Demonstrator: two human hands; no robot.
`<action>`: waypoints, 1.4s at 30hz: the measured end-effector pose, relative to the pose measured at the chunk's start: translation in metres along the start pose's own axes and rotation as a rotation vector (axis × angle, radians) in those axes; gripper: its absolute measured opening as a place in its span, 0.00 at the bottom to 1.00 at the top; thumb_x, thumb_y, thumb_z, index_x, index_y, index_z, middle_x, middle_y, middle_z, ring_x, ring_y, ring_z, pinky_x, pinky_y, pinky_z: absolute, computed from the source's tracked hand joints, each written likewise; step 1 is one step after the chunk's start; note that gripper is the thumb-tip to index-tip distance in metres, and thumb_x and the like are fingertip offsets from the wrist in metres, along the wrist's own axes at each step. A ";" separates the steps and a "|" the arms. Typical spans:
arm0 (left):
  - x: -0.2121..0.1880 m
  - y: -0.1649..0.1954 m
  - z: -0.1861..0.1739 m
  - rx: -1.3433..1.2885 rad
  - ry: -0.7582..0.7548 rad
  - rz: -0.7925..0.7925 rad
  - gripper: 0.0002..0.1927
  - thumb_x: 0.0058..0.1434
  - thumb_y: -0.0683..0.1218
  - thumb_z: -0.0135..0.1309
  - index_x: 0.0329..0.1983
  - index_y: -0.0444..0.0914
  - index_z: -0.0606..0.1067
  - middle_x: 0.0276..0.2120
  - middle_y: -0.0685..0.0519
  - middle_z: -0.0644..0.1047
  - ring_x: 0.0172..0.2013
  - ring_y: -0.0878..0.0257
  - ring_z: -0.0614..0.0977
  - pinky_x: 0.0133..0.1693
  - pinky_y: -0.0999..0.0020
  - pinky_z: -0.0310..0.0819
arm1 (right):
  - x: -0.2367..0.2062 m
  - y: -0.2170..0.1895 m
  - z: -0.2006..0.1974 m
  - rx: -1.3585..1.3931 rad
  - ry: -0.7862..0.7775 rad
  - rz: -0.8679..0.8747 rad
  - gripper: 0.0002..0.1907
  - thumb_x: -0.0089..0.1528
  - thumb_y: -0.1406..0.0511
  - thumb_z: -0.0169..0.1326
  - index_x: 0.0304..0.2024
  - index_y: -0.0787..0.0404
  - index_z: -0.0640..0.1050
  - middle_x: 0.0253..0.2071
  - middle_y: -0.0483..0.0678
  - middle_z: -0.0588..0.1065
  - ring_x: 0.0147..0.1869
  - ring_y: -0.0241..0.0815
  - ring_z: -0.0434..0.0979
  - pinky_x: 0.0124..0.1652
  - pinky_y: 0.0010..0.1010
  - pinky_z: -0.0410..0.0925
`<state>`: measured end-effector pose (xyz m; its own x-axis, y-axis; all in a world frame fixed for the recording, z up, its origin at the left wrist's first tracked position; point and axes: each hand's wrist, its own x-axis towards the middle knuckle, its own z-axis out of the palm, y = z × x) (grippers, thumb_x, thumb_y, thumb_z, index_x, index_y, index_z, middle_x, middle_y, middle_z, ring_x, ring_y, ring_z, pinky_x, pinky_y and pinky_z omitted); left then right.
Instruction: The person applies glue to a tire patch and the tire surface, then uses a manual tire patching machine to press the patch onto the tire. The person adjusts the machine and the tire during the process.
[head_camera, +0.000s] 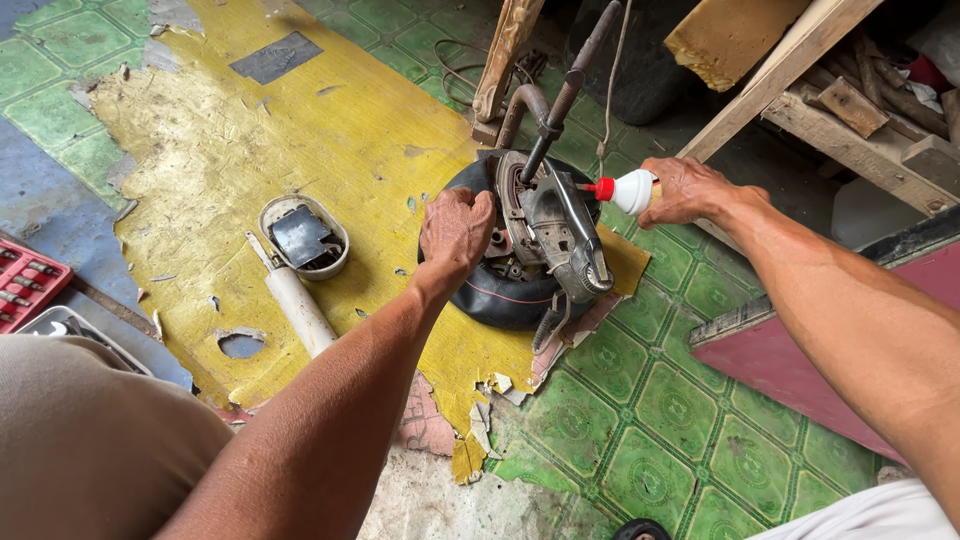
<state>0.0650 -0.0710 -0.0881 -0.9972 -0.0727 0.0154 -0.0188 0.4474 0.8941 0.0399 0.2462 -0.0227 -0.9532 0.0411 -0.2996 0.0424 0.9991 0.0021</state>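
Torn yellow flooring lies under a small wheel; left hand clamps its rim; right hand grips a white bottle, red nozzle best kept steady over the hub.

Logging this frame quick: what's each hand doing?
Left hand: closed, gripping the small wheel.
Right hand: closed on a white squeeze bottle.

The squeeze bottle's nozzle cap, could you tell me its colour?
Red, on a white bottle held in the right hand; head view.
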 end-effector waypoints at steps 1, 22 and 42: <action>0.000 0.000 0.000 0.007 -0.001 -0.002 0.21 0.56 0.54 0.45 0.19 0.33 0.72 0.17 0.42 0.73 0.23 0.51 0.75 0.37 0.51 0.74 | 0.000 0.001 0.002 0.015 -0.006 -0.001 0.33 0.44 0.58 0.73 0.51 0.52 0.77 0.48 0.50 0.79 0.58 0.51 0.78 0.57 0.50 0.71; 0.002 -0.002 0.002 0.021 0.002 0.003 0.21 0.56 0.53 0.44 0.17 0.33 0.71 0.16 0.42 0.71 0.22 0.51 0.74 0.37 0.51 0.73 | -0.005 0.024 0.027 0.370 0.024 0.027 0.41 0.38 0.56 0.72 0.55 0.52 0.78 0.51 0.49 0.80 0.58 0.49 0.78 0.61 0.41 0.68; -0.004 0.006 -0.002 0.013 -0.002 0.016 0.20 0.56 0.53 0.45 0.16 0.34 0.71 0.15 0.44 0.71 0.21 0.52 0.74 0.35 0.52 0.73 | -0.012 0.026 0.034 0.336 0.065 0.177 0.41 0.40 0.53 0.76 0.53 0.61 0.80 0.49 0.58 0.81 0.53 0.54 0.81 0.53 0.43 0.74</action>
<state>0.0687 -0.0702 -0.0820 -0.9975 -0.0637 0.0290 -0.0036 0.4600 0.8879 0.0623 0.2711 -0.0520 -0.9388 0.2243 -0.2612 0.2937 0.9177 -0.2675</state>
